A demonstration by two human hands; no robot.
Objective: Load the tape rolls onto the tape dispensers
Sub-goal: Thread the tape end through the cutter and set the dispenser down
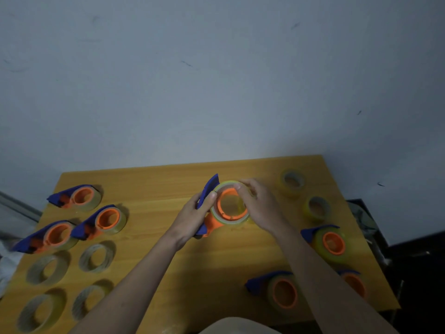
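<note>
Tape roll sits mid-table on an orange-and-blue dispenser, left hand gripping the handle to steady it while right hand fingers curl around the roll, likely seating it.

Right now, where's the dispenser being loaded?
In the head view, mid-table toward the far edge: the left hand grips the dispenser, the right hand its tape roll.
</note>
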